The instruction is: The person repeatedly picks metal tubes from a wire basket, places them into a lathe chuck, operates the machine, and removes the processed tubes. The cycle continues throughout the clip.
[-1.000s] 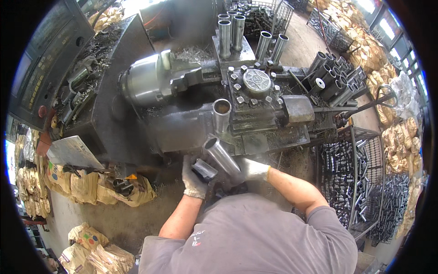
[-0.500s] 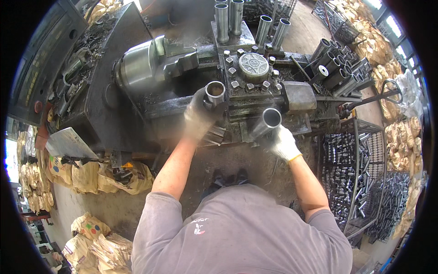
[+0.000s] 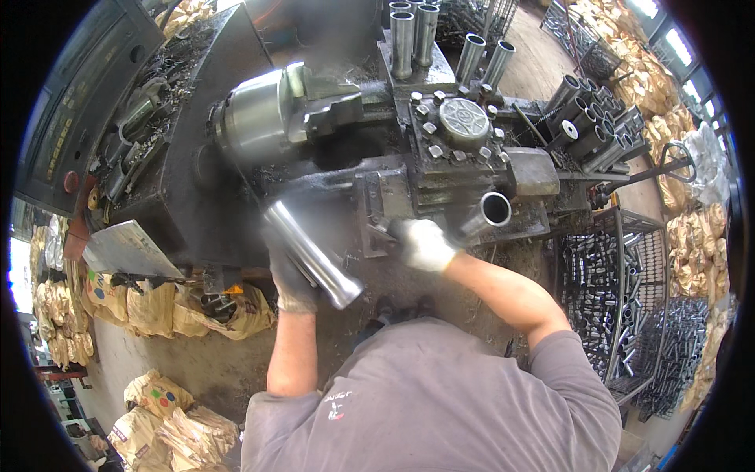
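My left hand [image 3: 289, 271], in a glove darkened with grime, is closed round a shiny metal tube [image 3: 311, 252] held slantwise in front of the lathe. One end of the tube points up to the left, the other down towards me. My right hand [image 3: 425, 244], in a whiter glove, is at the front of the lathe carriage with its fingers curled. What lies inside those fingers is hidden, though a short metal bar [image 3: 381, 230] shows beside them. Just right of this hand, another metal tube [image 3: 489, 214] stands by the carriage, apart from both hands.
The lathe chuck [image 3: 263, 114] is at left, and the bolted tool post [image 3: 464, 122] is right of it. Several tubes [image 3: 403, 47] stand behind; more tubes [image 3: 586, 130] crowd the right end. A wire cage [image 3: 617, 299] of metal parts stands at right, sacks [image 3: 169, 303] at left.
My right hand has let go of its tube and moved left to the carriage front. My left hand has drawn its tube down and left, tilting it from upright to slantwise.
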Action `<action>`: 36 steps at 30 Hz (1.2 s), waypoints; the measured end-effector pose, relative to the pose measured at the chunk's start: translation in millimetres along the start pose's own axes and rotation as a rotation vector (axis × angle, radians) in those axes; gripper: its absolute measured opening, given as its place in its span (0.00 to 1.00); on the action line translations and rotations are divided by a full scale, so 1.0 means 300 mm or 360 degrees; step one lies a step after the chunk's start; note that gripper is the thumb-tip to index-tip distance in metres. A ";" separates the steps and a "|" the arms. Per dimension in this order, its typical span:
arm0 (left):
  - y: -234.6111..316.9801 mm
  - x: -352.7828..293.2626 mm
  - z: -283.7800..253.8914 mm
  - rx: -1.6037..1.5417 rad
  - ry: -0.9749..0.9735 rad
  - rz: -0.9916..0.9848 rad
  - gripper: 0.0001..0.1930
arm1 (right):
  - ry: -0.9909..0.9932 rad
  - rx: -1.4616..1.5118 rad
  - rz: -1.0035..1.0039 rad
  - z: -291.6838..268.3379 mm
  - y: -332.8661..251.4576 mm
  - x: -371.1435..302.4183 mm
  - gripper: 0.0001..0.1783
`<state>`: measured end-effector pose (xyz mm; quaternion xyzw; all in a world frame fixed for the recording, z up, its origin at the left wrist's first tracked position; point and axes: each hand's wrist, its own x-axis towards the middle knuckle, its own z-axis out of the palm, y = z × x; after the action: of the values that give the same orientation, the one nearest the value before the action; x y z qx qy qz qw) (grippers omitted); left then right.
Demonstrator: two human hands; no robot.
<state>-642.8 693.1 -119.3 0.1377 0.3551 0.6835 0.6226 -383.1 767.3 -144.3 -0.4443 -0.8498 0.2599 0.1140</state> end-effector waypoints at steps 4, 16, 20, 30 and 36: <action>-0.085 -0.003 -0.036 0.0024 0.0096 -0.0118 0.43 | -0.0147 0.1087 0.0383 -0.162 -0.042 -0.005 0.29; -0.276 0.533 -0.027 0.1153 -0.0475 -0.0887 0.26 | -0.0225 0.1207 0.0185 -0.437 -0.262 -0.075 0.46; -0.298 0.701 0.153 0.1840 -0.0494 -0.0328 0.28 | 0.0183 0.0764 -0.0640 -0.757 -0.264 0.027 0.48; -0.125 0.349 0.073 0.1806 0.0264 0.0148 0.33 | -0.0263 -0.1407 -0.0517 -0.870 0.156 0.775 0.16; -0.202 0.011 -0.466 0.0810 0.1180 0.0017 0.16 | -0.0737 -0.0619 -0.0259 -0.593 0.334 1.017 0.33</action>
<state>-685.8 650.6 -259.1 0.0341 0.7105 0.5806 0.3961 -414.5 1123.2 -60.8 -0.3174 -0.9196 0.1767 -0.1495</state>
